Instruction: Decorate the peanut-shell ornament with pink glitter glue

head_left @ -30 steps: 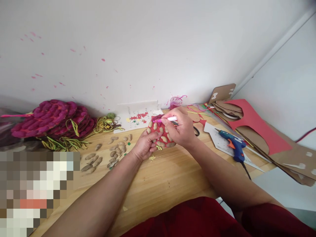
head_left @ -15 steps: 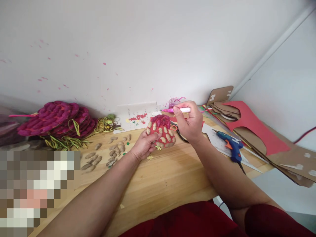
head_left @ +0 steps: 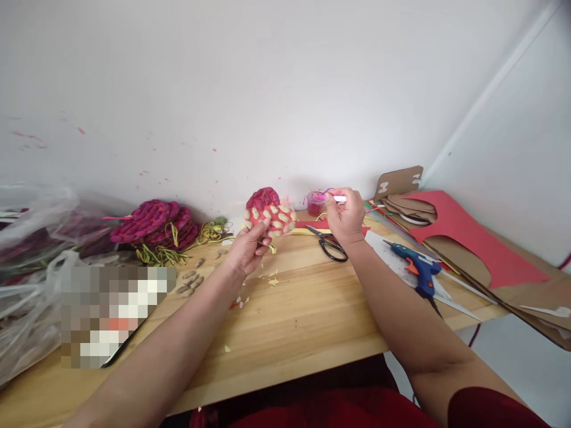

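My left hand (head_left: 250, 245) grips a red disc (head_left: 271, 217) covered with peanuts, raised above the table. The peanuts at its upper left are painted magenta; the others are plain tan. My right hand (head_left: 347, 214) is closed around a white and pink brush (head_left: 338, 198). The brush's pink end is at the mouth of a small clear cup (head_left: 316, 205) of magenta paint by the wall. Black scissors (head_left: 332, 246) lie below and left of my right hand.
Stacked magenta peanut discs (head_left: 154, 223), loose peanuts (head_left: 191, 282) and plastic bags (head_left: 40, 297) are at the left. A blue glue gun (head_left: 419, 270), red paper (head_left: 482, 244) and brown cardboard (head_left: 399, 178) are at the right.
The disc has moved left, away from the brush. The brush has gone from just above the disc to the paint cup. The view has shifted, and the scissors show more fully.
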Tool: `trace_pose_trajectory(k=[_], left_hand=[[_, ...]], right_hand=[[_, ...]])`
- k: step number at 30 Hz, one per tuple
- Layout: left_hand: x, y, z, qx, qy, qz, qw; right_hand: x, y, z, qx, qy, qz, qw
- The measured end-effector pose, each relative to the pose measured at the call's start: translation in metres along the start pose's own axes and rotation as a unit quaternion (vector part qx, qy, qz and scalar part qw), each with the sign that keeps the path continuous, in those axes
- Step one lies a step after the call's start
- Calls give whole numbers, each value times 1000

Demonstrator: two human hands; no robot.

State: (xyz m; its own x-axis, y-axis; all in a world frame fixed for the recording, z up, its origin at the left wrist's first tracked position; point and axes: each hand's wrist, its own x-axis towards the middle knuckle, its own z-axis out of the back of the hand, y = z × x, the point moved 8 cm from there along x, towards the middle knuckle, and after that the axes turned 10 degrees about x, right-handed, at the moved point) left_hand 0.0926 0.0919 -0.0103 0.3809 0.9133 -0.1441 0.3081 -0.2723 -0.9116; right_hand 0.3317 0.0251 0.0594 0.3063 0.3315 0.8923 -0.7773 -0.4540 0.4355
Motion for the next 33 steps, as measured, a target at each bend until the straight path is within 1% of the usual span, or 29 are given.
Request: trace_pose_trajectory(k=[4, 7, 9, 12, 14, 16, 19, 23, 26, 29, 33], left_hand=[[-15, -21, 11, 39, -15, -44, 998], [-31, -24, 15, 91, -13, -61, 994], [-42, -22, 17, 111, -18, -67, 991], [-57, -12, 18, 131, -18, -62, 989], [-64, -3, 18, 141, -17, -51, 989], [-69, 3, 20, 137, -30, -42, 989], [-68, 11, 20, 131, -34, -36, 990], [-57, 19, 17, 142, -26, -51, 988], [-50, 27, 22, 143, -36, -62, 987], [-47, 34, 29, 139, -42, -71, 987], [-44, 43, 33, 143, -25, -75, 987]], right_hand=[[-1, -13, -2, -24, 9, -34, 999], [-1, -18, -2, -29, 12, -47, 998], [-2, -23, -3, -32, 14, -58, 998], [-2, -31, -4, -33, 17, -82, 996], [-2, -36, -3, -26, 16, -103, 994], [-1, -39, -2, -15, 12, -125, 992], [1, -41, 0, -13, 10, -138, 990], [2, -44, 1, -31, 19, -150, 988], [3, -49, -2, -61, 38, -168, 983], [8, -53, -8, -107, 70, -192, 973], [25, -61, -28, -178, 131, -228, 948]])
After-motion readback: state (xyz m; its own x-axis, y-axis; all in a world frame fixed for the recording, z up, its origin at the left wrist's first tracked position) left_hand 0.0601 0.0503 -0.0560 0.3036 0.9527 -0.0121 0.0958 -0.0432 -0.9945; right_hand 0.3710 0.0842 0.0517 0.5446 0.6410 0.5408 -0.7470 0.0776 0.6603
